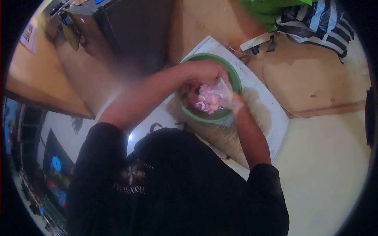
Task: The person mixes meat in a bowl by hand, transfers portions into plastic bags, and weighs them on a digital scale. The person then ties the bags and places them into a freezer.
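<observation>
A green basin (235, 72) stands on a pale, stained board, with pink and dark red raw meat pieces (210, 98) inside it. A clear plastic bag (224, 91) stretches between my two hands over the meat. Coming in from the left across the basin's far side, my left hand (210, 71) is closed, its curled fingers at the bag's upper edge. At the right rim, my right hand (237, 101) closes on the side of the same bag. The bag overlaps some of the meat, and part of my right fingers is hidden.
The worn white board (277, 118) under the basin has a brown stained patch. Behind it is a wooden panel (315, 88), with a black-and-white striped plastic bag (317, 25) and a green item (265, 11) at the top right. A dark cabinet (136, 35) stands at the back left.
</observation>
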A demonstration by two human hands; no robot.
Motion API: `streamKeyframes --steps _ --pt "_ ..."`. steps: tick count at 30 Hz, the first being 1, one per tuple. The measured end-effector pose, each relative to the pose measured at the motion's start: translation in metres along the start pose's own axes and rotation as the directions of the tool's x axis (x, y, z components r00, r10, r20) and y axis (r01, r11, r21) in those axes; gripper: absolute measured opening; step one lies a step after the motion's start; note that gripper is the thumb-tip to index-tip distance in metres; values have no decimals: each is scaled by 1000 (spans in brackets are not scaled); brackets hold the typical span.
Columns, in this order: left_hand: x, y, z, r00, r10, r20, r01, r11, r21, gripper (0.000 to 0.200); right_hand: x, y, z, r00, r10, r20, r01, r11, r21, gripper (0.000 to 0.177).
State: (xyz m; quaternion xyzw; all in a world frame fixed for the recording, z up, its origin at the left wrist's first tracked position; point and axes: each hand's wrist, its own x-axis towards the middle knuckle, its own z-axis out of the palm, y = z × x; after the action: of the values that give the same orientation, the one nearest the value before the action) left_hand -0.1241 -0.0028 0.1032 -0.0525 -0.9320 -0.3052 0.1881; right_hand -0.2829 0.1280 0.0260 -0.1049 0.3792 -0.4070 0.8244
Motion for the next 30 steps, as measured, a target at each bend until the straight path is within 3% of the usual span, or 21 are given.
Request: streamKeyframes --steps 1,2,4,5,7,8,10,11,15,17,18,20,21,24,25,26,27,29,30 --pt "5 2 -7 972 -130 195 137 990 -25 32 -2 0 2 1000 -29 -7 29 1000 -8 31" --pt "8 8 -15 972 -126 197 133 991 -20 32 -3 1 6 999 -51 -11 51 999 -8 31" --pt "9 16 -30 817 -430 385 533 817 -221 23 -10 1 10 987 -161 -18 156 974 -164 30" --pt "3 1 -19 821 -425 381 525 824 -213 23 -13 3 14 965 -263 -15 245 915 -321 29" --pt "-7 -51 23 924 -322 207 383 772 -508 20 -23 1 25 969 -247 4 237 926 -295 33" --pt "-9 -57 33 929 -312 199 370 783 -500 20 -28 0 31 975 -220 24 218 938 -269 39" --pt "-13 -53 47 908 -360 214 389 535 -750 19 -36 0 52 957 -275 88 289 923 -255 34" --pt "-15 -38 43 882 -399 253 383 291 -877 18 -38 -1 54 946 -301 120 322 914 -247 31" --pt "-12 -10 30 852 -489 186 346 262 -901 15 -43 -2 55 853 -486 191 522 811 -266 28" --pt "-7 8 19 781 -556 284 429 149 -891 15 -48 -9 53 788 -577 216 616 741 -266 28" --pt "-2 2 28 782 -554 288 434 151 -888 15 -49 -13 40 784 -582 215 620 739 -263 28" --pt "8 -6 51 871 -491 -7 220 404 -888 14 -45 -11 14 846 -485 222 517 849 -114 45" --pt "11 -6 56 868 -496 -18 206 393 -896 14 -44 -9 9 864 -451 224 474 879 -61 51" --pt "15 1 55 819 -574 -3 221 320 -921 14 -37 1 4 791 -602 106 610 789 -71 52" --pt "16 4 51 819 -574 -4 220 320 -921 14 -33 4 4 738 -654 166 665 747 -8 52" --pt "16 4 48 767 -636 -86 153 312 -938 14 -30 5 2 677 -703 220 709 702 61 52" --pt "16 4 43 702 -693 -162 85 308 -948 15 -28 7 -8 678 -702 217 708 703 64 52" --pt "9 -5 22 683 -712 -164 120 330 -936 14 -27 12 -37 672 -685 -281 724 688 52 49" --pt "6 -11 15 665 -727 -172 150 355 -923 14 -24 13 -52 674 -682 -284 722 690 55 49"
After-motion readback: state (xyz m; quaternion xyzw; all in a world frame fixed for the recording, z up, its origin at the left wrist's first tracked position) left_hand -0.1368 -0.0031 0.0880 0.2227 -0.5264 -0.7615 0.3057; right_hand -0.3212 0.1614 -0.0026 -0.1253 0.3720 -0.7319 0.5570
